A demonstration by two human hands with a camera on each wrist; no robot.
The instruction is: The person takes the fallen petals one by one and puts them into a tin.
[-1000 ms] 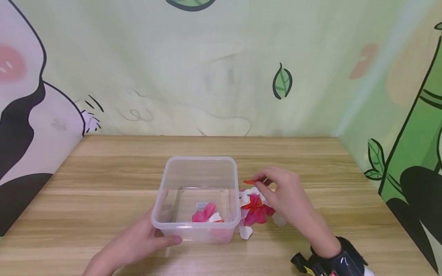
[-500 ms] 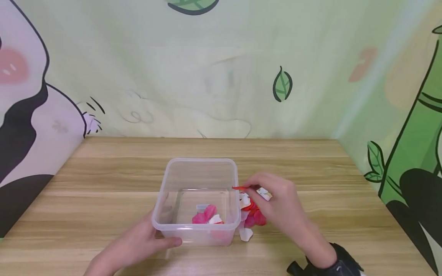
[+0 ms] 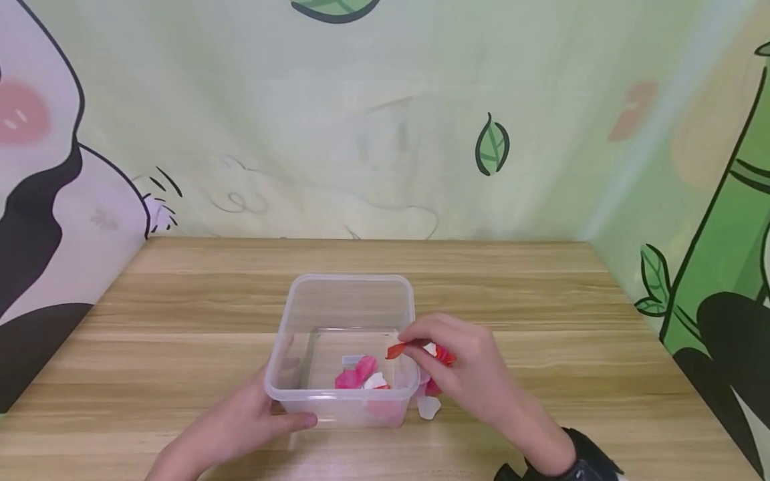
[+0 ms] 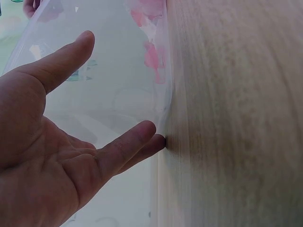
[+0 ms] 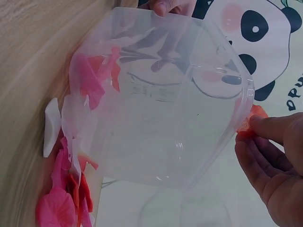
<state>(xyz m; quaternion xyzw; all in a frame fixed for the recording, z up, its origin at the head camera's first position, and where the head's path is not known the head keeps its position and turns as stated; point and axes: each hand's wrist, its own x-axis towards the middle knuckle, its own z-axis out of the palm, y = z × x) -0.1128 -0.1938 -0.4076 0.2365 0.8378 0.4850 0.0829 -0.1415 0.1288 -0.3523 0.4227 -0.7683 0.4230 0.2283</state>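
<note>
My right hand (image 3: 466,364) pinches a red petal (image 3: 395,351) between thumb and fingertips, over the right rim of a clear plastic box (image 3: 339,394). In the right wrist view the red petal (image 5: 255,116) shows at the box's rim. Inside the box lie pink petals (image 3: 355,374) and a white petal (image 3: 375,381). My left hand (image 3: 240,417) rests against the box's front left corner, thumb at the front. The left wrist view shows its fingers (image 4: 128,142) nearly straight along the box wall. Part of the left hand is hidden behind the box.
A loose pile of red, pink and white petals (image 5: 57,205) lies on the wooden table (image 3: 198,287) right of the box, partly behind my right hand. One white petal (image 3: 428,406) lies nearest the front. A printed wall cloth (image 3: 301,147) stands behind the table.
My right hand has moved left and slightly toward me, carrying the red petal from above the pile to over the box's rim. The left hand and the box stay in place.
</note>
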